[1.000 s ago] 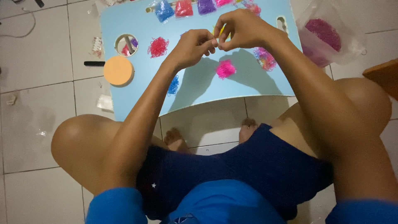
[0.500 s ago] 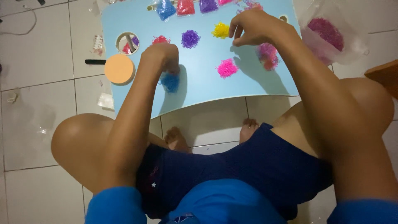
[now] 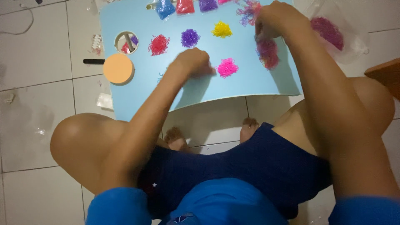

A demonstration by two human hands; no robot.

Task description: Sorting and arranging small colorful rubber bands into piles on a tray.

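Observation:
Small piles of tiny rubber bands lie on a light blue table [image 3: 125,100]: red [image 3: 158,44], purple [image 3: 190,38], yellow [image 3: 221,29], pink [image 3: 228,67] and a mixed-colour pile [image 3: 268,52]. My left hand [image 3: 193,62] is blurred, with its fingers curled, just left of the pink pile. My right hand [image 3: 277,18] is at the table's far right with its fingertips pointing down onto the top of the mixed-colour pile. Its fingers are hidden behind the back of the hand. A trace of blue bands [image 3: 160,77] shows beside my left forearm.
Small bags of blue [image 3: 165,8], red [image 3: 184,6] and purple [image 3: 207,4] bands line the far edge. A round cup hole [image 3: 126,42] and an orange disc [image 3: 118,68] are at the left. A clear bag of magenta bands [image 3: 329,33], a black pen [image 3: 93,61] and a wooden corner [image 3: 383,75] lie on the tiled floor.
My hands were together above the table, then parted. The left hand went to the blue pile and has now swept right to the pink pile. The right hand moved right to the mixed-colour pile.

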